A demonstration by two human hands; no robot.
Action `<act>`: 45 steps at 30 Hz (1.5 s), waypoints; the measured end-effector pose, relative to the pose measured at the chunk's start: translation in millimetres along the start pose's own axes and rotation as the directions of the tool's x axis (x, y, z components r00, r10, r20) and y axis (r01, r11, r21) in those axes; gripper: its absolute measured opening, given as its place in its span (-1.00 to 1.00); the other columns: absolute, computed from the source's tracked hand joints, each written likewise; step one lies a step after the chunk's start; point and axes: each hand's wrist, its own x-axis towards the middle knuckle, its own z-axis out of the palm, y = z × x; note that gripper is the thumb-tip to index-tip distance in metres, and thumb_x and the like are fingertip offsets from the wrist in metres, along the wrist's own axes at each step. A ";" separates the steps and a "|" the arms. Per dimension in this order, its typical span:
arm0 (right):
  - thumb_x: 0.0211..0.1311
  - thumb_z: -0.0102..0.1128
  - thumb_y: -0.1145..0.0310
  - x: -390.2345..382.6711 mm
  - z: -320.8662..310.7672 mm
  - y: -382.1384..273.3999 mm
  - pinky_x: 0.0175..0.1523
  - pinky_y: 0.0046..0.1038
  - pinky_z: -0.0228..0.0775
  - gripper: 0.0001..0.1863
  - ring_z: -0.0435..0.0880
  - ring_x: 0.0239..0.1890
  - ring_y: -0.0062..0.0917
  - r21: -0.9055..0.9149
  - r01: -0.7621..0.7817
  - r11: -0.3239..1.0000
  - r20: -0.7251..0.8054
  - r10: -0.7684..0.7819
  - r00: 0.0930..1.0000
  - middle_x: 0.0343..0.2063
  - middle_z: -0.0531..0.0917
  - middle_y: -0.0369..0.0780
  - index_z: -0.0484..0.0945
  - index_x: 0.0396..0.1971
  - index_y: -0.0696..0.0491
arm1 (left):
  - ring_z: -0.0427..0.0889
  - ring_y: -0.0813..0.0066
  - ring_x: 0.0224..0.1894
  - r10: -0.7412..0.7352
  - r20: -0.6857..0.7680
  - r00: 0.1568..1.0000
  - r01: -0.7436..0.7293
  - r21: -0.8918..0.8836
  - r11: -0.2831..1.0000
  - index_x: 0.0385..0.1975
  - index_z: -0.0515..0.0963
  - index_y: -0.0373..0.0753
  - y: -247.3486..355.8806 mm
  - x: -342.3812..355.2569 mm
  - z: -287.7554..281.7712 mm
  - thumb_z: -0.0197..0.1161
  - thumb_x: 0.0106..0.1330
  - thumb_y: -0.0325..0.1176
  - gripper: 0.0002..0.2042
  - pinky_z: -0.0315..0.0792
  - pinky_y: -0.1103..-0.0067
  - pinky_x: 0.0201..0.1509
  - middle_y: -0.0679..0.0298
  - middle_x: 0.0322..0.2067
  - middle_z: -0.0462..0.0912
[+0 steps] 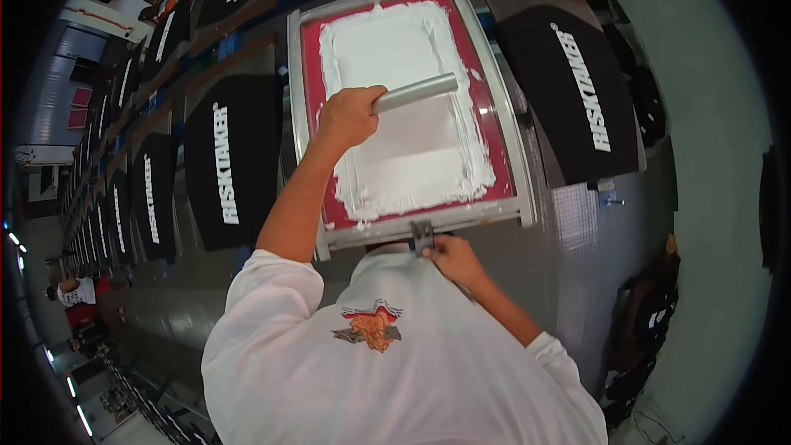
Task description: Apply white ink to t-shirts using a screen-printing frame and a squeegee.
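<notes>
My left hand [351, 118] is closed round one end of a metal squeegee [420, 91]. The squeegee lies slantwise across a screen printing frame [486, 49], over thick white ink [395, 185] spread on the mesh. Ridges of ink edge the printing area, with a dark pink border [501, 156] outside them. At the frame's near edge, my right hand [456, 261] grips a small dark clamp [422, 236] with its fingertips. The squeegee's blade edge is hard to make out.
Black fabric pieces with white lettering lie on boards to the right [577, 91] and left [231, 165] of the frame, and more boards run off to the far left. Another person [78, 292] is at the left. Dark garments [647, 313] hang at the lower right.
</notes>
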 end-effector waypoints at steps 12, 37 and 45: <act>-0.20 0.44 0.35 -22.7 -91.3 -101.0 -0.07 -0.38 0.41 -0.40 0.59 -0.24 -0.26 -0.566 0.550 0.614 -0.110 -0.717 0.688 -0.32 0.61 -0.11 0.48 -0.05 0.17 | 0.60 0.10 -0.29 -0.093 0.238 0.967 0.092 0.015 0.996 -0.26 0.60 -0.14 53.7 -125.7 13.3 0.09 -0.09 -0.56 -0.66 0.46 0.30 -0.23 0.10 -0.42 0.63; -0.04 0.17 0.26 228.3 -168.8 -200.4 -0.29 -0.27 0.49 -0.69 0.67 -0.38 -0.28 -0.901 0.229 0.368 0.060 -0.418 0.906 -0.44 0.67 -0.18 0.59 -0.22 -0.10 | 0.62 0.14 -0.28 -0.130 0.114 0.985 0.105 0.199 0.974 -0.30 0.58 -0.10 -60.1 63.8 -21.8 0.24 0.00 -0.34 -0.78 0.48 0.32 -0.22 0.14 -0.38 0.64; -0.24 0.15 0.58 75.6 -79.4 -62.8 -0.45 -0.42 0.46 -0.78 0.60 -0.52 -0.41 -0.735 0.486 0.472 -0.056 -0.758 0.650 -0.57 0.59 -0.27 0.54 -0.50 -0.03 | 0.59 0.18 -0.31 -0.025 -0.169 0.985 0.025 -0.003 1.000 -0.33 0.54 -0.28 10.8 -148.2 52.2 0.18 -0.32 -0.60 -0.61 0.50 0.41 -0.25 0.14 -0.36 0.59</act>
